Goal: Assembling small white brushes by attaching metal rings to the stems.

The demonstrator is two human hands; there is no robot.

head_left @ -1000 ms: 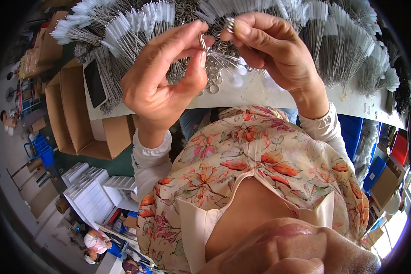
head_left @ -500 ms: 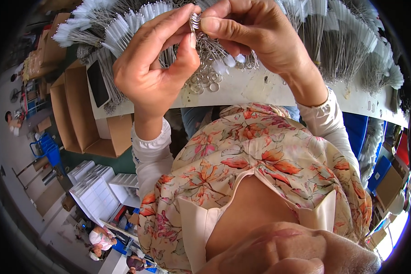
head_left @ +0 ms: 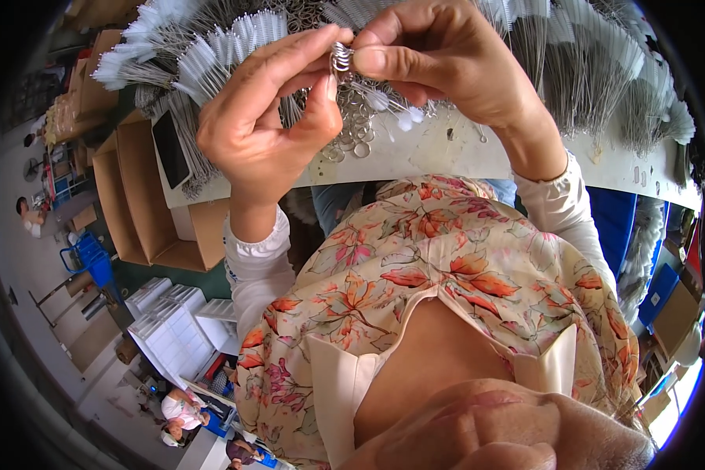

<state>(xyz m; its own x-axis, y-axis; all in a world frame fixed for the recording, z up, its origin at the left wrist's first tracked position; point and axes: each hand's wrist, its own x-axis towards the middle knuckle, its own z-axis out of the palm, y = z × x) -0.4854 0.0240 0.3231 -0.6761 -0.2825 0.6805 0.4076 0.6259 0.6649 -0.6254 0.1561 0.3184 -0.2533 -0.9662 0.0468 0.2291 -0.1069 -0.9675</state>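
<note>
In front of me, near the top of the view, my left hand (head_left: 270, 117) pinches a metal ring (head_left: 334, 76) between thumb and fingertips. A stack of small wire loops (head_left: 341, 56) sits on it, side by side. My right hand (head_left: 446, 66) is closed, its thumb and forefinger pressed together at the right side of these loops. What lies between those fingers is mostly hidden. Below the hands, loose metal rings (head_left: 360, 133) lie in a pile on the white table (head_left: 439, 149). Beside them are white brush tips (head_left: 407, 117); I cannot tell whether these hang from the loops.
Bundles of wire-handled brushes with white bristles (head_left: 235, 51) cover the table's far side, with more bundles (head_left: 595, 78) at right. A dark phone (head_left: 171, 149) lies at the left edge. Open cardboard boxes (head_left: 137, 188) stand left of the table. Other people (head_left: 182, 411) are far off.
Both hands stay together and have shifted slightly right and down in view. More of the wire loops now shows between the fingertips. The whole background has shifted slightly too.
</note>
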